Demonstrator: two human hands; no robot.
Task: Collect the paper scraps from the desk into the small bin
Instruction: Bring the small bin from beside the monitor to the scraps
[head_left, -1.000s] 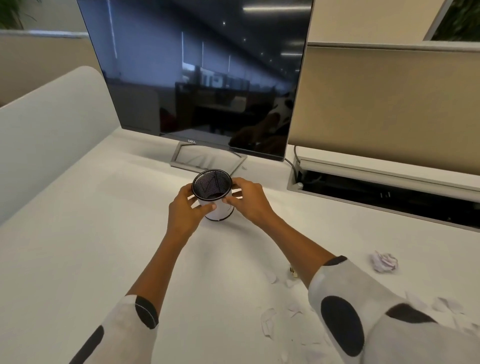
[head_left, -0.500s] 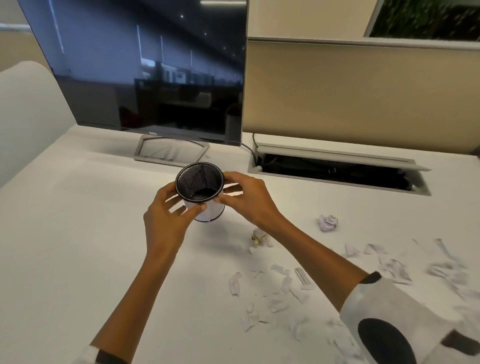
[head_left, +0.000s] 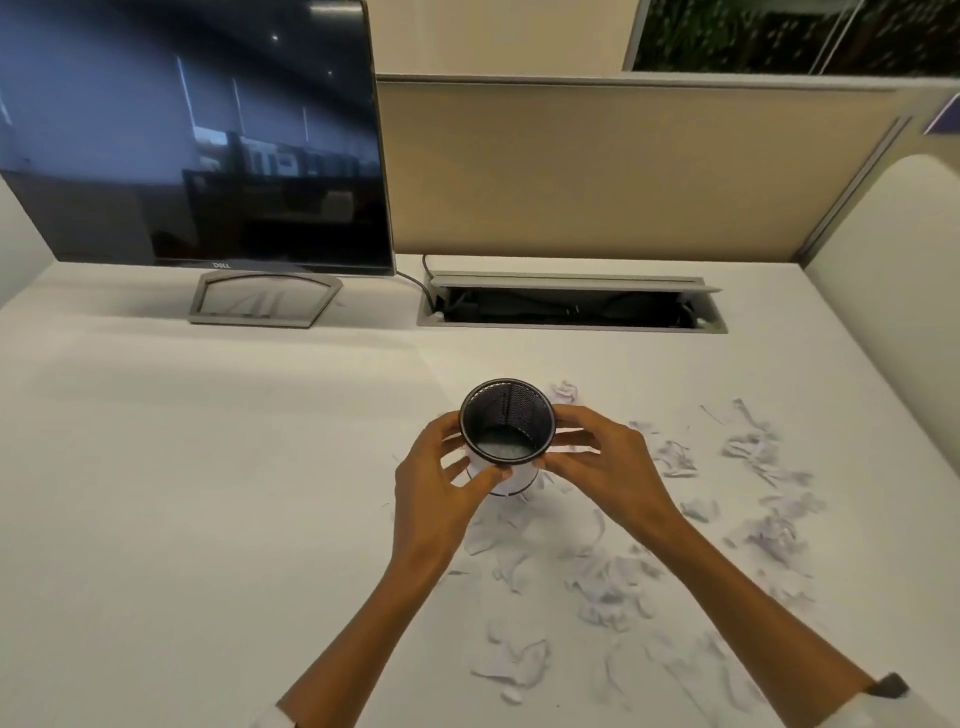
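Both hands' fingers (head_left: 470, 480) around bin (head_left: 506, 415)

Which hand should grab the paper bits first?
Probably the right hand: most paper scraps lie on its side. The left hand could keep gripping the small bin.

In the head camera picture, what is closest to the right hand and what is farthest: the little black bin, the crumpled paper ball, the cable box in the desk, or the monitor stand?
From the right hand:
1. Small bin, held in that hand, at its left.
2. Crumpled paper ball, just behind the bin, right side.
3. Cable box, at the desk's back, straight ahead.
4. Monitor stand, back left, farthest.
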